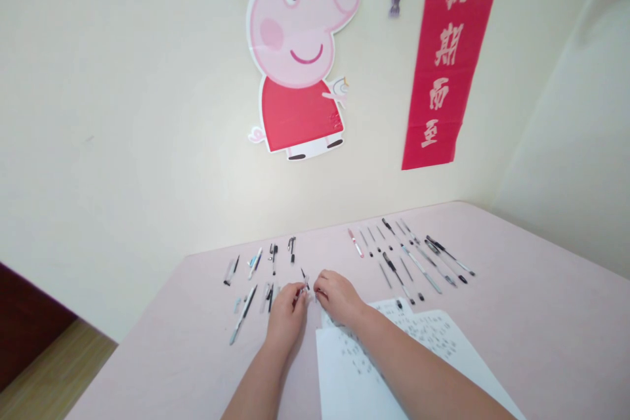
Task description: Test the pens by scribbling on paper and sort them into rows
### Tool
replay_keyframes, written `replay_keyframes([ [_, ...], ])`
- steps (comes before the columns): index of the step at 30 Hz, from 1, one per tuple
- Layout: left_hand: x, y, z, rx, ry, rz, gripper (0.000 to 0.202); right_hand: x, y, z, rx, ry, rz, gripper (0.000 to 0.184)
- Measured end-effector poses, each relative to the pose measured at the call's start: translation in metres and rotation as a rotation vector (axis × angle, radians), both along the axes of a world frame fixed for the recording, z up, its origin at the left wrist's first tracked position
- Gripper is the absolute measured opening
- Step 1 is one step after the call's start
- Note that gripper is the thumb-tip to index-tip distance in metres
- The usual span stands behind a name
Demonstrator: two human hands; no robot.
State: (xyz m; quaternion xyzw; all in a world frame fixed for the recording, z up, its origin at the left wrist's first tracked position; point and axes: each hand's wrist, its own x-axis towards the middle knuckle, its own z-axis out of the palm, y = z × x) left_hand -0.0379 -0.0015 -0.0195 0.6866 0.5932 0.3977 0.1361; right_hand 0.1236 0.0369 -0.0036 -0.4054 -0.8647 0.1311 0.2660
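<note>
My left hand [288,310] is closed in a pinch near the middle of the table. At its fingertips is a small clear pen part [306,282], with a thin black pen piece [303,273] just beyond it. My right hand [338,295] sits a short gap to the right, fingers curled together, and what they hold, if anything, is too small to name. Left of my hands lie taken-apart pens, among them a black and grey pen [243,315], a blue and white pen [254,264] and a black pen cap [293,249].
Several pens and refills lie in rows at the right, including a pink pen [355,243], a black-gripped pen [398,275] and a pale blue pen [420,269]. Handwritten paper sheets [354,387] lie under my right forearm. The pink table [541,341] meets the wall behind.
</note>
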Motion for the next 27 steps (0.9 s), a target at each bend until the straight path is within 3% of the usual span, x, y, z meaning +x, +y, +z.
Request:
replay_keyframes([
  [7, 0.000, -0.001, 0.003, 0.014, 0.026, -0.033, 0.024, 0.000, 0.005, -0.002, 0.005, 0.549, -0.019, 0.020],
  [11, 0.001, -0.003, 0.006, 0.036, 0.059, -0.028, 0.023, -0.002, 0.005, -0.001, -0.071, 0.691, -0.043, 0.017],
  [15, 0.002, -0.004, 0.008, 0.038, 0.067, -0.034, 0.022, -0.004, 0.001, 0.003, -0.158, 0.742, -0.041, 0.014],
  [27, 0.004, -0.006, 0.011, 0.035, 0.070, -0.059, 0.022, -0.006, -0.001, 0.001, -0.138, 0.659, -0.029, 0.013],
])
